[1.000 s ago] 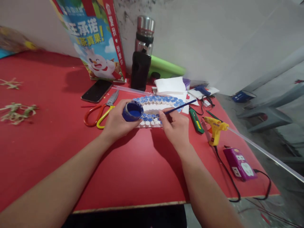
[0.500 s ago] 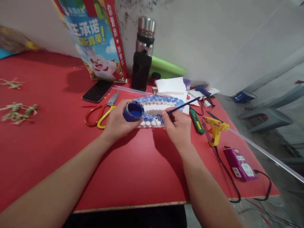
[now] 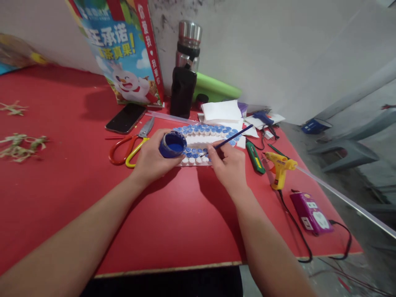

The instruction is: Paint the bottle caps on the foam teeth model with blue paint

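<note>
My left hand (image 3: 151, 159) is wrapped round a jar of blue paint (image 3: 173, 145), tilted so that its open mouth shows. Between the thumb and fingers of my right hand (image 3: 229, 165) is a dark blue paintbrush (image 3: 233, 138). The brush's tip points down and left at a white piece (image 3: 194, 141) set with rows of small round caps. Its back and right caps are blue, as is the inner front row; along the front edge several caps (image 3: 192, 161) are white. My right fingers partly hide the piece's right front.
Orange-and-yellow scissors (image 3: 130, 150) and a phone (image 3: 126, 118) lie left. At the back stand a printed bag (image 3: 126, 62) and a steel bottle (image 3: 189, 37). Rightward are a green utility knife (image 3: 255, 159), a yellow glue gun (image 3: 281, 167) and a purple power box (image 3: 311, 214) with cables.
My right hand and the paintbrush have shifted slightly left, and the brush handle leans a little differently. The left hand still holds the paint jar. The whole view has moved slightly.
</note>
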`<state>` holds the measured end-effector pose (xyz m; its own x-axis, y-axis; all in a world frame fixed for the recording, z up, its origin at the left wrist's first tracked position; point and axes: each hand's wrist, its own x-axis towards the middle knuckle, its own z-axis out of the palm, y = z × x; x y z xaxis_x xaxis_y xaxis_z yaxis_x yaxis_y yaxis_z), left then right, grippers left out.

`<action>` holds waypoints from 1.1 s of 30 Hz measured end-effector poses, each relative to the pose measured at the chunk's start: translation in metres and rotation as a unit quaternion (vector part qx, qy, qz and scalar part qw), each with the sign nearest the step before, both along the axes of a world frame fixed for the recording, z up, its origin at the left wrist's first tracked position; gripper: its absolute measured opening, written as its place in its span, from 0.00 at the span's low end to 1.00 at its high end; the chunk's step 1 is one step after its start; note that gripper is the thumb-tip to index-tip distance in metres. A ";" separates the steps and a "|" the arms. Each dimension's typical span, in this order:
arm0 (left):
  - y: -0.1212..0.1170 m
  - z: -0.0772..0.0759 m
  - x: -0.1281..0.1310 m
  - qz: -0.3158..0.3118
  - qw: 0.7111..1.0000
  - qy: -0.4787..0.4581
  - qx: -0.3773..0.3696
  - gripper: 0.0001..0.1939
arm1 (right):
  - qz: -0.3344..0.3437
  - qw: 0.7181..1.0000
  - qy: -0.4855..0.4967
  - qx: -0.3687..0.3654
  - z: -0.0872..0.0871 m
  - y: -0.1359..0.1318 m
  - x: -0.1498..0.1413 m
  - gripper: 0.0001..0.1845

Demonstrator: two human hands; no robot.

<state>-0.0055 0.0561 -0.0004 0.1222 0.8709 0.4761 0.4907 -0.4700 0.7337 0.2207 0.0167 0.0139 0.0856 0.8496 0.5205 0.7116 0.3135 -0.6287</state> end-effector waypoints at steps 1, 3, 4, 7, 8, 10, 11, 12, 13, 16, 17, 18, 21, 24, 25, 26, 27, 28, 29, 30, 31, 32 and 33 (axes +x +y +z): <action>0.000 -0.001 0.000 0.001 1.000 -0.003 0.001 0.27 | 0.000 1.000 0.004 0.002 0.001 0.000 0.000 0.13; 0.000 -0.001 0.000 -0.001 1.000 -0.006 0.002 0.27 | 0.004 1.000 0.012 0.008 0.001 0.000 0.000 0.13; 0.001 -0.002 0.000 -0.003 1.000 -0.006 0.003 0.27 | 0.007 1.000 0.014 0.010 0.001 0.000 -0.001 0.13; 0.001 -0.002 0.000 -0.005 1.000 -0.002 0.008 0.27 | 0.017 1.000 0.008 0.010 0.000 0.001 -0.002 0.14; 0.001 -0.001 0.000 -0.005 1.000 -0.001 0.009 0.26 | 0.018 1.000 0.005 0.009 0.000 0.001 -0.002 0.15; 0.001 -0.001 0.000 -0.007 1.000 0.000 0.009 0.26 | 0.016 1.000 0.001 0.005 -0.001 0.001 -0.002 0.15; 0.001 -0.001 0.000 -0.007 1.000 0.000 0.008 0.27 | 0.014 1.000 0.001 0.002 0.000 0.001 -0.002 0.14; 0.000 -0.001 0.000 -0.007 1.000 0.001 0.007 0.27 | 0.011 1.000 0.000 -0.001 0.000 0.001 -0.001 0.14; 0.000 -0.001 0.000 -0.007 1.000 0.001 0.006 0.27 | 0.008 1.000 -0.001 -0.004 0.001 0.001 -0.001 0.13; 0.000 -0.001 0.000 -0.008 1.000 0.001 0.007 0.27 | -0.001 1.000 -0.005 -0.006 0.003 0.000 0.002 0.12; 0.000 -0.001 0.000 -0.008 1.000 0.001 0.008 0.26 | -0.005 1.000 -0.007 -0.003 0.004 0.000 0.003 0.12; 0.000 -0.002 0.000 -0.008 1.000 0.000 0.009 0.26 | -0.008 1.000 -0.008 0.001 0.005 0.000 0.004 0.12; 0.000 -0.002 0.000 -0.008 1.000 0.001 0.012 0.26 | -0.011 1.000 -0.007 0.008 0.007 -0.001 0.004 0.11; 0.001 -0.003 -0.001 -0.009 1.000 0.000 0.012 0.26 | -0.003 1.000 0.005 0.001 0.006 -0.001 0.003 0.11; 0.001 -0.003 -0.001 -0.009 1.000 -0.001 0.014 0.26 | -0.002 1.000 0.004 -0.002 0.006 -0.001 0.002 0.11; 0.001 -0.003 -0.001 -0.010 1.000 -0.003 0.016 0.26 | -0.002 1.000 0.000 -0.003 0.005 -0.001 0.002 0.12; 0.001 -0.003 -0.001 -0.011 1.000 -0.003 0.017 0.26 | -0.003 1.000 -0.007 -0.003 0.004 0.000 0.002 0.12; 0.001 -0.003 -0.001 -0.010 1.000 -0.003 0.018 0.26 | -0.005 1.000 -0.014 -0.003 0.004 0.000 0.002 0.13; 0.001 -0.003 -0.001 -0.010 1.000 -0.001 0.019 0.26 | -0.008 1.000 -0.020 -0.002 0.003 0.001 0.002 0.13; 0.001 -0.003 -0.001 -0.009 1.000 0.000 0.018 0.26 | -0.011 1.000 -0.026 0.001 0.002 0.001 0.003 0.13; 0.001 -0.002 -0.001 -0.008 1.000 0.001 0.018 0.26 | -0.015 0.999 -0.031 0.005 0.002 0.002 0.004 0.12; 0.001 -0.002 -0.001 -0.008 1.000 0.001 0.018 0.26 | -0.019 0.999 -0.036 0.012 0.002 0.002 0.005 0.12; 0.001 -0.002 0.000 -0.008 1.000 0.001 0.019 0.26 | -0.022 0.999 -0.040 0.019 0.002 0.002 0.005 0.11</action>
